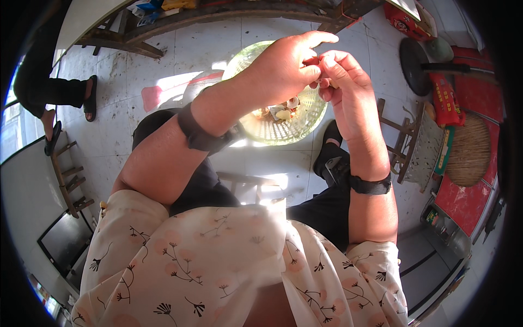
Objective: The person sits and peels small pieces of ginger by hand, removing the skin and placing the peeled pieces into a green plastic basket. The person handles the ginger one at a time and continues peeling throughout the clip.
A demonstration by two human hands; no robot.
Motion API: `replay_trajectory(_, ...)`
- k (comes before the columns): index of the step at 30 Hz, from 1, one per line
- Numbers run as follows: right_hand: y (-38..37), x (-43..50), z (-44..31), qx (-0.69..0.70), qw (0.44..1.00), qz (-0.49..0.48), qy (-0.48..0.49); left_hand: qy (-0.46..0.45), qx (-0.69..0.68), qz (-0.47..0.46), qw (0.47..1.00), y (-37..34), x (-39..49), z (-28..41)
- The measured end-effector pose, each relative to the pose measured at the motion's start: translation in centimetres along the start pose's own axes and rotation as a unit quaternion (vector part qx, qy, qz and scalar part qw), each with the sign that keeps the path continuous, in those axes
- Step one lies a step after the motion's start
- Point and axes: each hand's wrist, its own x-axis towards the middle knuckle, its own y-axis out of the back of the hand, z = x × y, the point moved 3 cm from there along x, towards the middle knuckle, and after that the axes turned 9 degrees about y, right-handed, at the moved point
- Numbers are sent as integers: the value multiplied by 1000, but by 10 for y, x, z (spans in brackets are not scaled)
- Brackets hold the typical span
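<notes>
My left hand reaches over a pale green plastic basket, its index finger stretched out and its thumb near my right fingertips. Close against it, my right hand has thumb and fingers pinched together at the basket's right rim. Something small and pale may be between the fingertips, but the fingers mostly hide it. Inside the basket lie scraps, pale and brownish pieces that look like peels or shells. The basket is on the tiled floor between my legs, and my left forearm covers part of it.
A wooden table frame runs along the top. At the left a person in dark trousers and black sandals stands by a small wooden rack. A pink fly swatter lies left of the basket. At right are a wooden chair and a round black pan.
</notes>
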Motion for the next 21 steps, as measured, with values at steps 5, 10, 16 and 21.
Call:
replay_trajectory(5,0,-1,0,48,999,5,16,-3,8,8,1000,-2,0,7)
replay_trajectory(10,5,3,3,154,988,-9,14,-1,27,80,996,1,-3,14)
replay_trajectory(16,4,3,6,104,994,-2,26,-47,58,118,990,5,-2,17)
replay_trajectory(21,0,3,3,95,995,10,30,-44,87,134,986,6,-5,19)
